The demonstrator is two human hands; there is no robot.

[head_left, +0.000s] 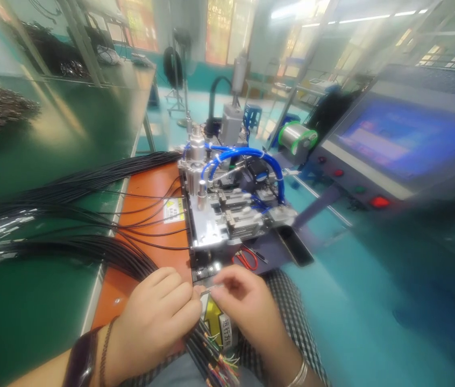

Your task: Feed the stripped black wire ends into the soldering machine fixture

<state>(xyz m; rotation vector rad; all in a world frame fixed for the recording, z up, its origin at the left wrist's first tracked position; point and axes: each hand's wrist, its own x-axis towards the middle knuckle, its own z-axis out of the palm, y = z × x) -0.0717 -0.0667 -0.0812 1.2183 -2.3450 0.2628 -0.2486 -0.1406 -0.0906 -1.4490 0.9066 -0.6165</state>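
My left hand (158,317) is closed in a pinch at the front of an orange plate (150,188), fingers curled over black cables (130,258). My right hand (247,306) is closed too, pinching a small metal-tipped piece held between both hands just below the front edge of a metal fixture (219,215). The stripped, coloured ends of a cable bundle (215,360) lie under my hands beside a yellow arrow label (213,320).
The fixture carries blue air hoses (251,156) and a cylinder. Red-handled scissors (247,259) lie by its front. A solder spool (298,137) and a control panel with a screen (405,140) and red buttons stand to the right. Long black cables spread left over the green bench (29,301).
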